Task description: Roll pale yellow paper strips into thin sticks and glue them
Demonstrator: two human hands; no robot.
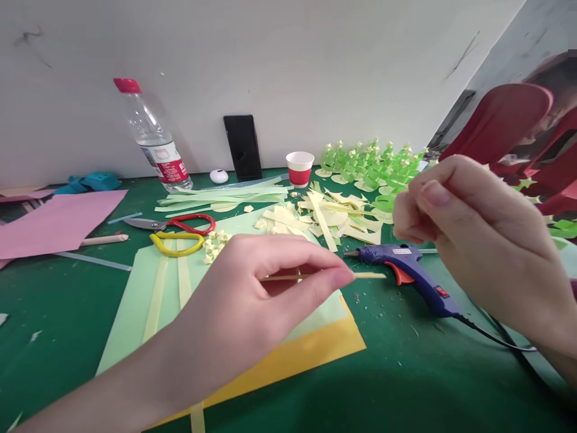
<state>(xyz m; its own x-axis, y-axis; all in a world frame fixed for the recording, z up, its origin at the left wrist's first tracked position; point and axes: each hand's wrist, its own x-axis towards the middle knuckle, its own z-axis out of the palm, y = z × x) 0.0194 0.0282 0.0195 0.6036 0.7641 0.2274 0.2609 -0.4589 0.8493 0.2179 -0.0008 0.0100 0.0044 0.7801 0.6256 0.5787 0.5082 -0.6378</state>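
Observation:
My left hand point(252, 300) pinches a thin pale yellow paper strip point(369, 275) between thumb and forefinger, and the strip's end sticks out to the right. My right hand point(469, 234) is raised at the right with fingers curled in a pinch; what it holds, if anything, I cannot make out. A blue glue gun point(406, 264) lies on the green table point(67, 313) between and below the two hands. Under my left hand lie light green paper sheets point(144, 288) on a yellow sheet point(315, 349).
Red-handled scissors point(180, 224) and yellow-handled scissors point(178, 243) lie at the middle left. Cut strips point(225, 198), yellow scraps point(329, 216), green paper trees point(369, 162), a paper cup point(300, 168), a phone point(243, 147), a water bottle point(153, 138) and pink paper point(54, 222) surround them. A person in red point(532, 138) sits at the right.

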